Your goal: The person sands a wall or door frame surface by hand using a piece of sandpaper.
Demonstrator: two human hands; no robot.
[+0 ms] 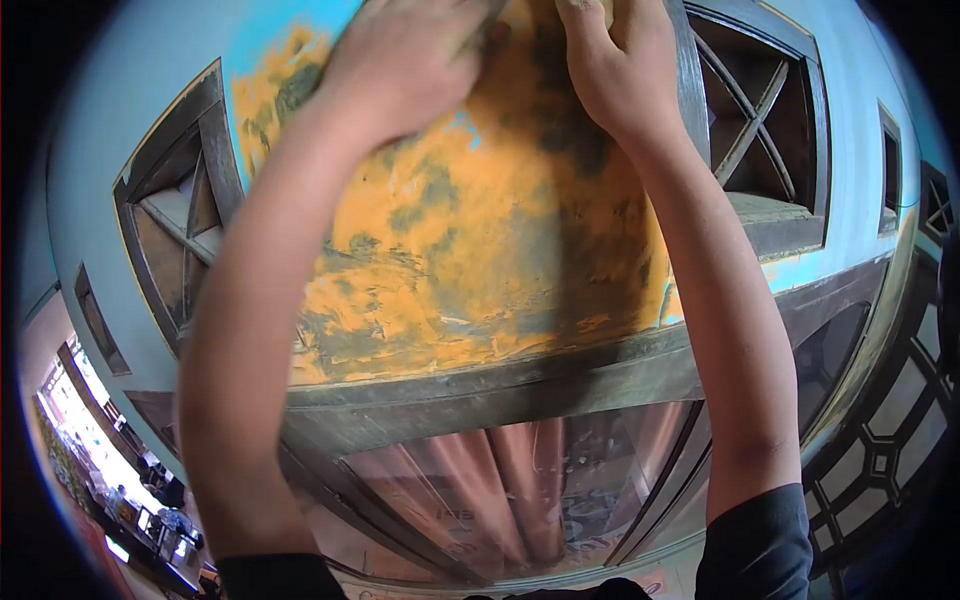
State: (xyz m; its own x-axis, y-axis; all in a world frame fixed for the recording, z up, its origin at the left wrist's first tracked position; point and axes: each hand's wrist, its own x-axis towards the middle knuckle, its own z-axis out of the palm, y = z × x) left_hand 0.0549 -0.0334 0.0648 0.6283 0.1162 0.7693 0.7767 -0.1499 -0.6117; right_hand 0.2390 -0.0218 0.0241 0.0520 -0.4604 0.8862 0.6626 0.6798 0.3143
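Note:
Both my arms reach up in front of a wall panel [430, 250] patched with orange and dark grey-green over light blue. My left hand [410, 60] is at the top of the view, close to the panel's upper left part. It is blurred, its fingers look bent, and their tips run out at the top edge, so what it holds, if anything, is hidden. My right hand [628, 65] is up at the panel's right side, near a grey wooden post. Its thumb side shows, but the other fingers are cut off by the top edge.
Wooden vent frames with crossed bars flank the panel, one on the left [180, 220] and one on the right [760, 120]. Below runs a wooden beam [500, 395], above glass with pinkish curtains [500, 490]. At lower left, a bright opening [90, 420] shows blurred objects outside.

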